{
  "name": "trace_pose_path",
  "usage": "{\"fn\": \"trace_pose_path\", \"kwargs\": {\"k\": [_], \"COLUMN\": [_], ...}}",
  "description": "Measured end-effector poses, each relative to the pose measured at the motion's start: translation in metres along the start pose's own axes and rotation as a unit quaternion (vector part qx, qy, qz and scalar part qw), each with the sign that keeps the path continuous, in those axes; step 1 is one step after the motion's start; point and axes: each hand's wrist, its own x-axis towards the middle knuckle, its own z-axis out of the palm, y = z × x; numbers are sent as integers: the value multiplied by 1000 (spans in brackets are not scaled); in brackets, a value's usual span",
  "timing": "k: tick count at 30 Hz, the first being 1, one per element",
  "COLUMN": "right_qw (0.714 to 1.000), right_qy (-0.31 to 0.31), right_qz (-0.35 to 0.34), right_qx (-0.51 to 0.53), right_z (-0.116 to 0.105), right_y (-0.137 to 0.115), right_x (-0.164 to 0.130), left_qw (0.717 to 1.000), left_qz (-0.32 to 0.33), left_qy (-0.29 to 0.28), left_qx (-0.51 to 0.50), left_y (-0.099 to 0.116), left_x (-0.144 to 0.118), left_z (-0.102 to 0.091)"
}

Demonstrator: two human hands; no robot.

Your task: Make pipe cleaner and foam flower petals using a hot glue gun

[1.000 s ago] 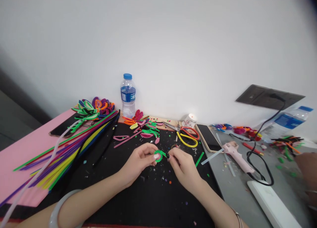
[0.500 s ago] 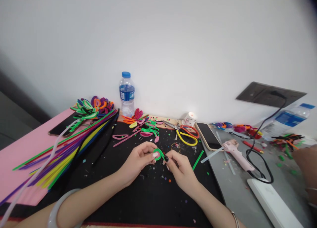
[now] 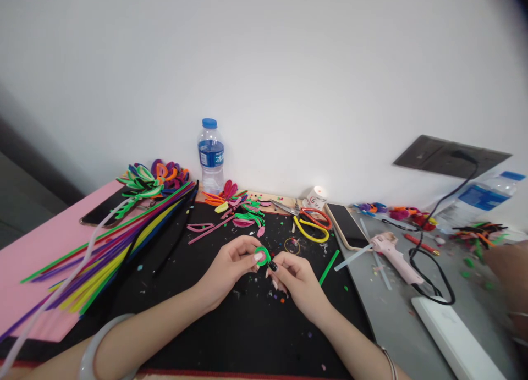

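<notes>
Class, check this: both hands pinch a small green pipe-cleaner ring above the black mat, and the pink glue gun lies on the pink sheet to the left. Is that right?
Not quite. The head view shows the pink glue gun on the grey table surface to the right, not on the pink sheet. The left hand and right hand do pinch the small green pipe-cleaner ring above the black mat.

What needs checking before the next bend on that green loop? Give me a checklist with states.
1. Left hand pinches green loop: ok.
2. Right hand fingertips at the loop's right edge: ok.
3. Loop held above the black mat, free of scraps: ok.
4. Scissors lie apart from both hands: ok.
5. Glue gun lies aside on grey surface; whether hot: cannot tell.
</notes>
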Motion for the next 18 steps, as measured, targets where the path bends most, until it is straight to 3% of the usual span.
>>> {"fn": "trace_pose_path", "kwargs": {"k": [18], "right_qw": [998], "right_qy": [-16], "right_qz": [40], "right_qx": [36], "right_z": [4], "right_y": [-2], "right_x": [3], "left_qw": [1000], "left_qz": [-11], "left_qy": [2], "left_qx": [-17], "left_y": [1], "left_x": [-1], "left_z": [1]}}
